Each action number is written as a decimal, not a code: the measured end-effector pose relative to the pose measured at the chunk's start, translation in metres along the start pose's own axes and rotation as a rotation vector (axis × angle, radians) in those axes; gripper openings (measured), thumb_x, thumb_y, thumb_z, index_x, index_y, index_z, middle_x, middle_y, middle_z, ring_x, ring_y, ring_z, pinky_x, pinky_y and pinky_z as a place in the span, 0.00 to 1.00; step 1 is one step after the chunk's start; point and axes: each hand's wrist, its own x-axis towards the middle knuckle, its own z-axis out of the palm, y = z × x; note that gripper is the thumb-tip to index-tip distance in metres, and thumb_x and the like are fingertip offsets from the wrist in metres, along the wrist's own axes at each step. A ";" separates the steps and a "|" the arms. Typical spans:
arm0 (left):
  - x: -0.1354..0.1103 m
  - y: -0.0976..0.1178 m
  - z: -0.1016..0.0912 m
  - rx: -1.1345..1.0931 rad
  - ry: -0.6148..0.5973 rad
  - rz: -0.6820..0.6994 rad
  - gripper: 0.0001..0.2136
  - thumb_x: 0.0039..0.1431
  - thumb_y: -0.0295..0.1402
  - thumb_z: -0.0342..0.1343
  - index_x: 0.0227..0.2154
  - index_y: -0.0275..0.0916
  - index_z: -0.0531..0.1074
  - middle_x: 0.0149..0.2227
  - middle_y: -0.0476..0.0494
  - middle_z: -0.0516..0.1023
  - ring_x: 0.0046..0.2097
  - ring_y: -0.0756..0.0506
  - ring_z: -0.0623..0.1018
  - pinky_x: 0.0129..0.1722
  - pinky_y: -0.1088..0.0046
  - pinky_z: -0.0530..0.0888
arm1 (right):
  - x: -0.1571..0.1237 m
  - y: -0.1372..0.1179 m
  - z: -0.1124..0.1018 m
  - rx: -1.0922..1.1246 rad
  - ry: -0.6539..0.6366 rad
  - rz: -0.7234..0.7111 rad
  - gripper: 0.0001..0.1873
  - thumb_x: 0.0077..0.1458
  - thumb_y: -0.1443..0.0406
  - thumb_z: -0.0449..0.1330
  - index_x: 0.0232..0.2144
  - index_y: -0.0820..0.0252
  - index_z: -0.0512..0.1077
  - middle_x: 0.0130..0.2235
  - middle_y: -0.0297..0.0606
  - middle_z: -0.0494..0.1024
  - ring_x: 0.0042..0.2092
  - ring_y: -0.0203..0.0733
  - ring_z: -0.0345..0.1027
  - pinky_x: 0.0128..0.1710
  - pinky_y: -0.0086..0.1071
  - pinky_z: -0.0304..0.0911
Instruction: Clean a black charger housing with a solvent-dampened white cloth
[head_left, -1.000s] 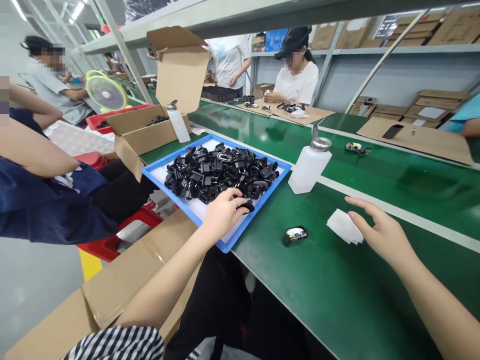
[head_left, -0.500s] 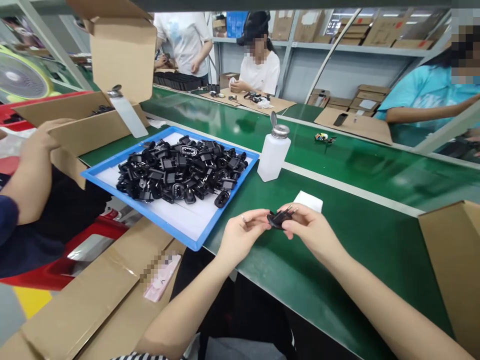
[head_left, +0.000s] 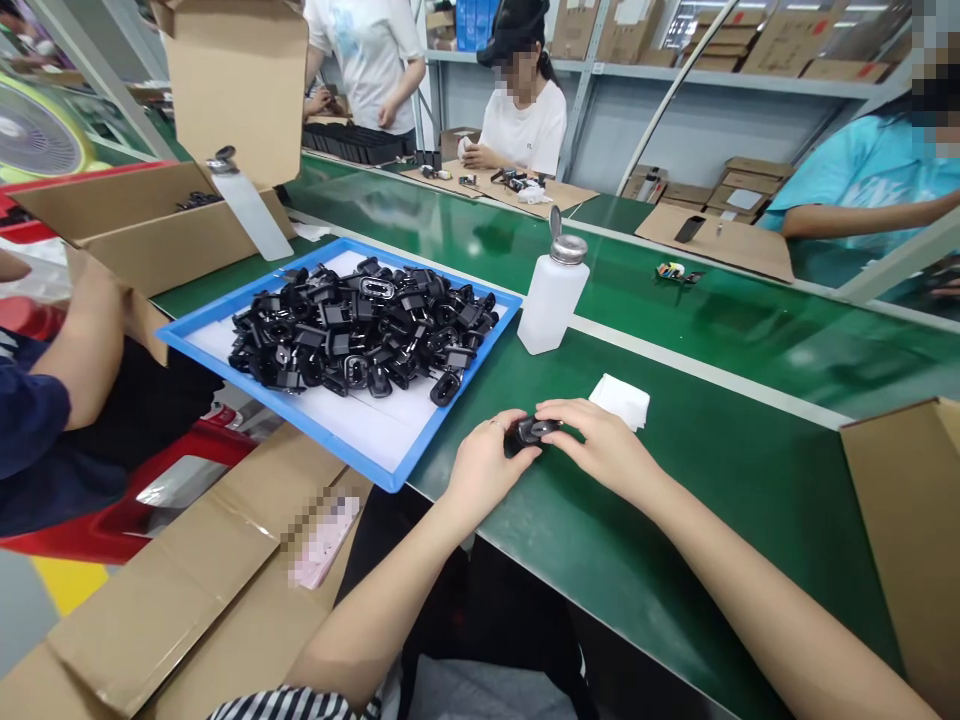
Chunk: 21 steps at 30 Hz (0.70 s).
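Note:
Between my two hands, above the green table, is a small black plug piece (head_left: 534,430). My left hand (head_left: 487,455) pinches its left side with thumb and fingers. On the other side, the fingertips of my right hand (head_left: 604,440) close on its right end. The plug's pins do not show from this angle. To the left, a blue-rimmed tray (head_left: 401,470) holds a heap of similar black plug pieces (head_left: 352,330). A folded white cloth (head_left: 621,400) lies just beyond my right hand.
A white pump bottle (head_left: 553,300) with its metal lid up stands behind my hands. At the right is a cardboard box (head_left: 907,520); another open box (head_left: 157,245) is at the left, with a second bottle (head_left: 251,210) leaning by it. Co-workers sit across and at the left.
The black plug piece has been turned over in my hands, so its two pins no longer show. My right hand has shifted its grip over the top of it.

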 end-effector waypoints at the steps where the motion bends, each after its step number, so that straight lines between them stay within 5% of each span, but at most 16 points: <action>1: 0.000 -0.001 0.000 -0.006 0.001 -0.003 0.15 0.44 0.31 0.53 0.39 0.40 0.62 0.37 0.49 0.71 0.38 0.49 0.70 0.39 0.71 0.67 | 0.001 0.000 0.000 0.000 -0.007 0.001 0.08 0.49 0.69 0.49 0.32 0.58 0.66 0.37 0.35 0.69 0.38 0.44 0.63 0.37 0.39 0.62; 8: -0.003 0.000 -0.002 0.009 0.012 0.022 0.15 0.46 0.36 0.52 0.39 0.40 0.63 0.38 0.49 0.71 0.38 0.48 0.71 0.40 0.71 0.68 | 0.001 0.005 -0.002 -0.006 -0.034 -0.082 0.08 0.50 0.69 0.50 0.34 0.59 0.67 0.36 0.36 0.70 0.36 0.44 0.64 0.36 0.37 0.62; 15: -0.004 0.007 -0.010 0.152 0.057 0.046 0.14 0.47 0.35 0.53 0.38 0.38 0.67 0.40 0.48 0.71 0.38 0.49 0.71 0.40 0.74 0.68 | -0.001 0.014 -0.004 -0.018 -0.130 -0.015 0.15 0.46 0.71 0.57 0.40 0.64 0.66 0.41 0.41 0.67 0.41 0.46 0.62 0.41 0.37 0.61; 21: 0.005 0.032 -0.023 0.466 -0.138 -0.031 0.13 0.48 0.37 0.52 0.38 0.39 0.67 0.37 0.46 0.71 0.35 0.45 0.72 0.31 0.71 0.69 | 0.013 0.016 -0.008 -0.013 -0.231 0.036 0.16 0.40 0.74 0.63 0.35 0.62 0.69 0.37 0.37 0.70 0.38 0.46 0.64 0.38 0.35 0.62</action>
